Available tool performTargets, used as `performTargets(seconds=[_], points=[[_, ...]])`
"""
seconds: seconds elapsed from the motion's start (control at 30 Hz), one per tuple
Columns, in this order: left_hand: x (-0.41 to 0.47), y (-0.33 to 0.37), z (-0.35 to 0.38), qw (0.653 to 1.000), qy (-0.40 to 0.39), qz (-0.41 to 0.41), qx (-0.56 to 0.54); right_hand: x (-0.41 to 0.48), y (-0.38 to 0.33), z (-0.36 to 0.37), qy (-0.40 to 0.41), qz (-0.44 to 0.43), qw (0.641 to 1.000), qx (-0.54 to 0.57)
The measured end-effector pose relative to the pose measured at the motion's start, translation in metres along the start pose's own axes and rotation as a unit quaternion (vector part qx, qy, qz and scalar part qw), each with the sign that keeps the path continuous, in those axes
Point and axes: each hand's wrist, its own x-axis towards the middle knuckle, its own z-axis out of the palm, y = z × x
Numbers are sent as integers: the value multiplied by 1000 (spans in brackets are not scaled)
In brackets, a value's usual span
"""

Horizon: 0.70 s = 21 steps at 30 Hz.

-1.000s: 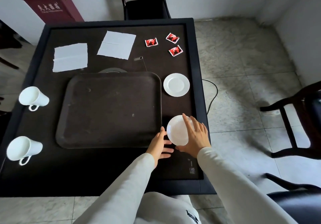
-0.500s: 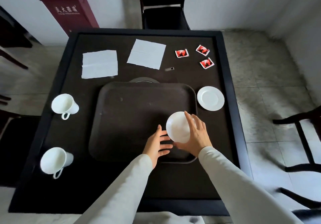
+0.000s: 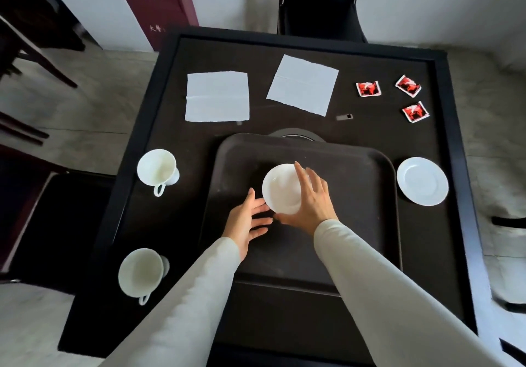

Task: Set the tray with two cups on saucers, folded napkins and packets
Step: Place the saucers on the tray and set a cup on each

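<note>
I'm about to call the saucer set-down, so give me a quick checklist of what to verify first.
1. Small round white saucer held in the right hand grip: ok.
2. Saucer over the dark brown rectangular plastic tray: ok.
3. Tray floor under it bare: ok.
4. Saucer already resting on the tray: cannot tell.
5. Left hand open beside the saucer, holding nothing: ok.
6. Second white saucer and both white cups within view on the black table: ok.

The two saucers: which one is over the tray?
The saucer held in the right hand, at, is over the tray; the other saucer lies on the table, right of it.
</note>
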Motion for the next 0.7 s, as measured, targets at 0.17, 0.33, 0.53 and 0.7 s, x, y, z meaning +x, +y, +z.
performTargets(seconds=[0.17,0.33,0.53,0.7], points=[[13,13,-18,999,12,-4,-48,29,-24,13,-14,1,1000,0],[20,19,-28,997,26,-4,-69,46,-39,20,-18,10,1000,1],[25,20,-40,997,30,-11,-75,52,-50,29,-18,9,1000,-9],[28,22,-44,996,32,-14,-80,55,-54,31,-17,8,1000,-1]])
